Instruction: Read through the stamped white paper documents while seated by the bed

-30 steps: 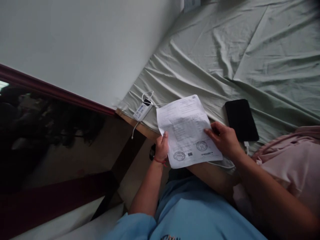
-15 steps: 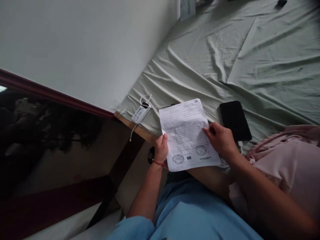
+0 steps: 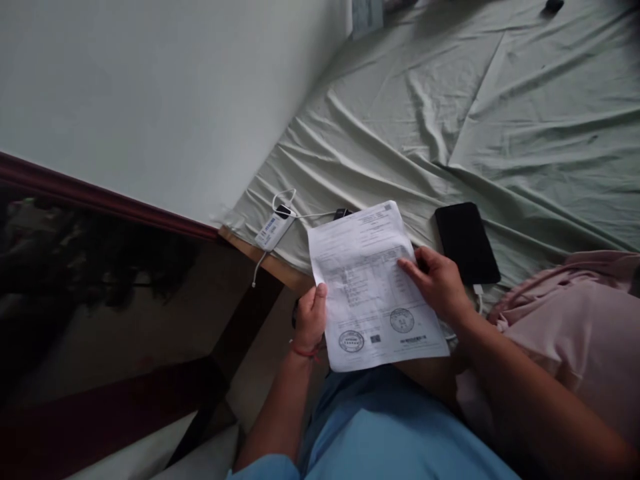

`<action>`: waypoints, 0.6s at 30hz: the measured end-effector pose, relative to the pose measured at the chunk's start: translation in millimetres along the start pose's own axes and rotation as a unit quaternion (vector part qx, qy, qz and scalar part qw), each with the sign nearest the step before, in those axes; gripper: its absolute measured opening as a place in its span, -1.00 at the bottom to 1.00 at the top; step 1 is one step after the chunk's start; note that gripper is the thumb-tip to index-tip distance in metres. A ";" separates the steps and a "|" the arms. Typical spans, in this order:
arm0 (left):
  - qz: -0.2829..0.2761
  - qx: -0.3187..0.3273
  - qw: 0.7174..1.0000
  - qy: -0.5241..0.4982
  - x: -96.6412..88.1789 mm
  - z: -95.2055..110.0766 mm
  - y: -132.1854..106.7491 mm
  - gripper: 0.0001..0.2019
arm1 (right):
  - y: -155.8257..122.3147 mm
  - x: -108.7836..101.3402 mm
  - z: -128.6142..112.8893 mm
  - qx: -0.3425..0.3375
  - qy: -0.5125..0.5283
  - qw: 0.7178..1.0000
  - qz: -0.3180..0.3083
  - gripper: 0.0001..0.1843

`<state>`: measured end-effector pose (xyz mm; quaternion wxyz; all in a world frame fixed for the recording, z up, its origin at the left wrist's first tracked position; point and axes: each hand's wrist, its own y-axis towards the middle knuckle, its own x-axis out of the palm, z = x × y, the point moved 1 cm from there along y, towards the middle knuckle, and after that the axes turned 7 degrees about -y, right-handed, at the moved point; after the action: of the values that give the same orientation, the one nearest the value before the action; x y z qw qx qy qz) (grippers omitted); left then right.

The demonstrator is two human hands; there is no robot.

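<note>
A printed paper sheet with two round stamps near its lower edge is held over my lap. My left hand, with a red string at the wrist, grips the sheet's left edge, thumb on top. My right hand pinches its right edge with curled fingers. A black phone lies flat on the pale green bedsheet just beyond my right hand, a white cable at its near end.
A white power bank with a looped white cable lies at the bed's corner by the wall. A small dark object lies at the far edge of the bed. Pink fabric lies at my right. A dark wood-framed panel stands at the left.
The sheet has come a little closer to me and lower in view, still held by both hands. A small dark plug beside the power bank's cable is now uncovered above the sheet.
</note>
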<state>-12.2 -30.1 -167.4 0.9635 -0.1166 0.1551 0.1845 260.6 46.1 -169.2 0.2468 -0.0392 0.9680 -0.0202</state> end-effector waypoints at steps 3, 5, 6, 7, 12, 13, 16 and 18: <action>-0.004 -0.039 0.999 -0.025 0.2 3.9 -10.0 -0.40 | -0.4 3.0 0.5 0.011 -0.105 0.994 -0.011 -0.55; -0.014 -0.080 0.995 -0.057 2.1 7.5 -15.7 -0.37 | -0.2 4.0 0.1 0.019 -0.134 0.991 -0.015 -0.56; -0.022 -0.100 0.992 -0.073 2.9 8.9 -18.3 -0.35 | 0.1 3.8 -0.2 0.021 -0.125 0.992 -0.016 -0.56; -0.033 -0.118 0.989 -0.086 3.4 10.1 -20.6 -0.34 | 0.4 3.3 -0.5 0.022 -0.104 0.994 -0.017 -0.53; -0.078 -0.136 0.982 -0.103 -1.6 10.9 -29.8 -0.33 | 0.2 1.1 -1.9 0.004 -0.028 0.999 -0.024 -0.51; -0.078 -0.130 0.984 -0.097 -3.0 10.4 -30.9 -0.34 | -0.6 1.3 -2.4 -0.004 -0.031 0.999 -0.015 -0.53; -0.067 -0.129 0.984 -0.104 -2.7 8.3 -33.4 -0.35 | -3.2 1.7 -4.4 -0.033 -0.022 0.999 0.004 -0.54; -0.062 -0.143 0.977 -0.145 1.7 6.8 -35.4 -0.38 | -4.0 0.9 -4.6 -0.044 0.022 0.999 -0.008 -0.52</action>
<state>5.0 -59.6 -155.7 0.9586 -0.2347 -0.0214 0.1600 258.0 42.1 -165.3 0.2236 -0.0577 0.9728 0.0196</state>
